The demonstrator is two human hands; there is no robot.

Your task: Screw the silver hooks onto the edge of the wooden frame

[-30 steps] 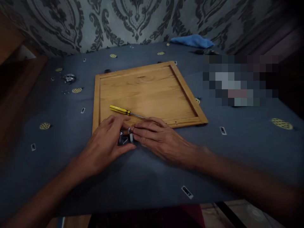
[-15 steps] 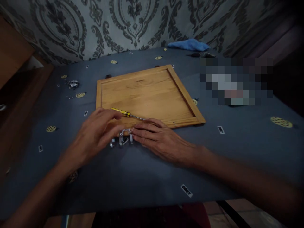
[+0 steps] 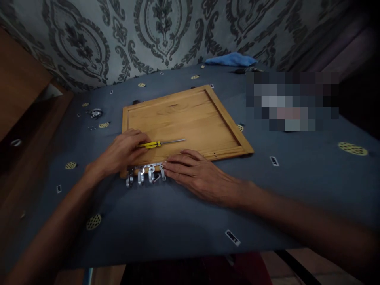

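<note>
Firstly, your left hand (image 3: 126,148) grasps the rear of the screwdriver (image 3: 153,145) between thumb and fingers, its shaft over the wooden panel (image 3: 178,122); a fuller wrap round the handle should steer better. Next, the metal hook rail (image 3: 151,169) sits along the panel's near edge, hooks towards you. Your right hand (image 3: 196,174) covers the rail's right part, thumb hidden, pinching or merely resting, I can't tell; press evenly there against slipping.

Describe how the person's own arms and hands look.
The left hand and right hand are bare, with no gloves or rings visible. Both forearms are uncovered as far as they show: no sleeves, watch or bracelet in view.
</note>
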